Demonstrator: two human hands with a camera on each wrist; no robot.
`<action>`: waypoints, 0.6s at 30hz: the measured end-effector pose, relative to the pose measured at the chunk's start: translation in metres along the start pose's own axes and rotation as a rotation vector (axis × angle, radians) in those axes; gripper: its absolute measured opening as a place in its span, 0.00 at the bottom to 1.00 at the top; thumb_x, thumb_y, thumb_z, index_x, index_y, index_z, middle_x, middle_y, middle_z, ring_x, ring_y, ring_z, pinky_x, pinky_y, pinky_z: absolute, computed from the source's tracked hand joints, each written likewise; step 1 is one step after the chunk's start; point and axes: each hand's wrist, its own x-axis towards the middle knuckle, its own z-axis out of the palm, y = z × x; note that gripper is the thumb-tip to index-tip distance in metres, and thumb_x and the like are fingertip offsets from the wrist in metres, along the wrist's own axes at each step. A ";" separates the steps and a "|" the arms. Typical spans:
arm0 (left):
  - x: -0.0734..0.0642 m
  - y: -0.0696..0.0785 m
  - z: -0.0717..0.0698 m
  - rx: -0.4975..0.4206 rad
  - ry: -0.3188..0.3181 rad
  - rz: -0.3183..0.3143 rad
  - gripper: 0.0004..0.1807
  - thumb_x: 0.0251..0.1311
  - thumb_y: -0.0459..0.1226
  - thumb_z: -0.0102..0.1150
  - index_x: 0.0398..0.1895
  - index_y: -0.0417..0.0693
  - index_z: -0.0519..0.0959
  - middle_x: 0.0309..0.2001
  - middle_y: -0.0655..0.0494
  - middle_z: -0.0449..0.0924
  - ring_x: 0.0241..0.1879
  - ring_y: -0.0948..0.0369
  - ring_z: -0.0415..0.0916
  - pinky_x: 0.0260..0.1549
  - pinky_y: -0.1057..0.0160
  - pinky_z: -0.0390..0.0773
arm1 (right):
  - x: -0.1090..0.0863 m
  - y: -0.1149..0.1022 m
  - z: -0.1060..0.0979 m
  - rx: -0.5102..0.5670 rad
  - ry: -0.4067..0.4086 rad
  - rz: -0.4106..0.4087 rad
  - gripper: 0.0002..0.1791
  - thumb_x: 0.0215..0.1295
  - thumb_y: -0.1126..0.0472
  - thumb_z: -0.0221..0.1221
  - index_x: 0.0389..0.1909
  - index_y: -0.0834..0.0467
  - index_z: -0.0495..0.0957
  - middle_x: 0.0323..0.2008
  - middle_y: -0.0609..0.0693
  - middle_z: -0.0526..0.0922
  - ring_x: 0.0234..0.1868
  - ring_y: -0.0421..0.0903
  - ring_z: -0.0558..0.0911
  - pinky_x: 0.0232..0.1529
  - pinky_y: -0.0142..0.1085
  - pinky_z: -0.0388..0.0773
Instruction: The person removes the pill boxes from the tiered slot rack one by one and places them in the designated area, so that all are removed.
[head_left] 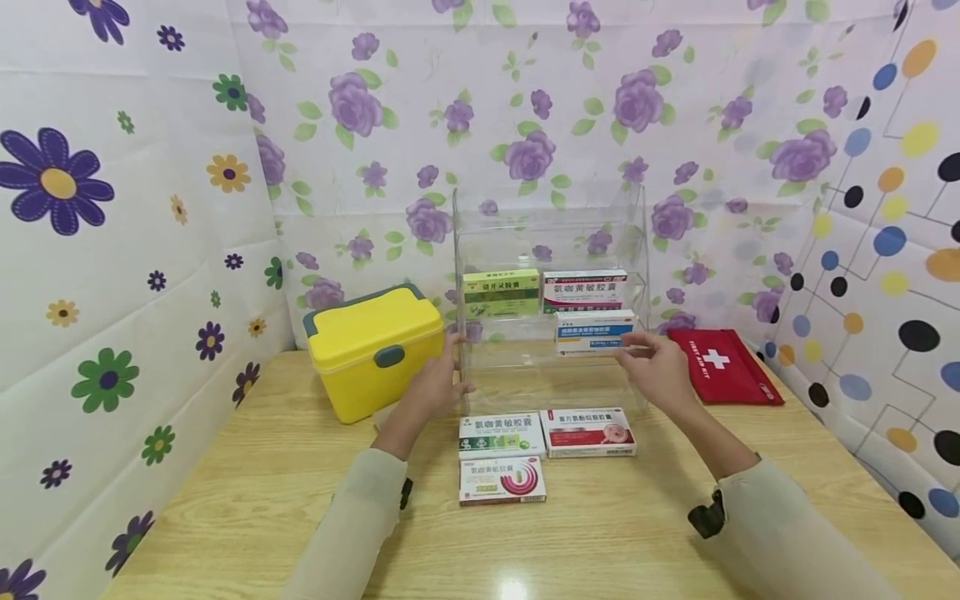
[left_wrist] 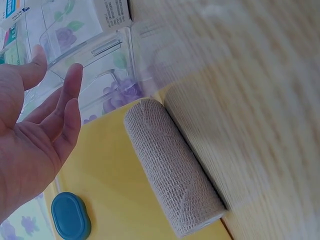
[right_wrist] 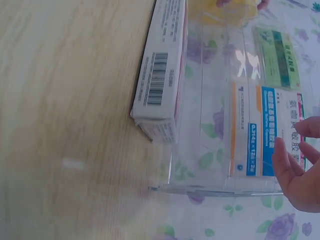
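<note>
A clear acrylic rack (head_left: 510, 385) stands on the table, with medicine boxes on its tiers. My right hand (head_left: 660, 367) is at the right end of a blue-and-white medicine box (head_left: 585, 333) that leans in a middle tier; in the right wrist view the thumb and fingers are spread apart in front of this box (right_wrist: 254, 132). Behind it, one tier up, are a green medicine box (head_left: 501, 293) and a pink-and-white medicine box (head_left: 585, 288). My left hand (head_left: 435, 379) is at the rack's left side, fingers loosely bent and holding nothing in the left wrist view.
Before the rack lie a green-and-white box (head_left: 501, 435), a red-and-white box (head_left: 588, 432) and a white box with pink rings (head_left: 502, 481). A yellow case (head_left: 378, 350) stands left, a bandage roll (left_wrist: 170, 170) against it. A red first aid pouch (head_left: 723, 367) lies right.
</note>
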 end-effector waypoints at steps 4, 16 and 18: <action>-0.001 -0.001 0.001 0.009 0.001 0.004 0.46 0.58 0.41 0.71 0.72 0.62 0.50 0.54 0.46 0.82 0.49 0.47 0.80 0.42 0.49 0.80 | 0.004 0.000 -0.003 -0.010 0.057 -0.002 0.21 0.67 0.56 0.64 0.57 0.62 0.79 0.55 0.60 0.81 0.55 0.57 0.80 0.51 0.42 0.80; 0.001 -0.001 0.001 0.017 0.003 0.000 0.46 0.59 0.41 0.71 0.72 0.62 0.50 0.53 0.46 0.82 0.47 0.47 0.80 0.40 0.50 0.80 | 0.019 0.002 -0.003 -0.047 0.172 -0.090 0.22 0.64 0.59 0.66 0.57 0.62 0.79 0.57 0.62 0.80 0.61 0.61 0.76 0.61 0.57 0.68; 0.001 -0.002 0.001 0.022 0.002 -0.002 0.46 0.59 0.41 0.71 0.73 0.62 0.49 0.53 0.46 0.82 0.47 0.47 0.81 0.39 0.50 0.80 | 0.022 0.002 -0.003 -0.061 0.168 -0.098 0.22 0.64 0.60 0.66 0.57 0.62 0.79 0.59 0.61 0.79 0.62 0.60 0.74 0.63 0.57 0.67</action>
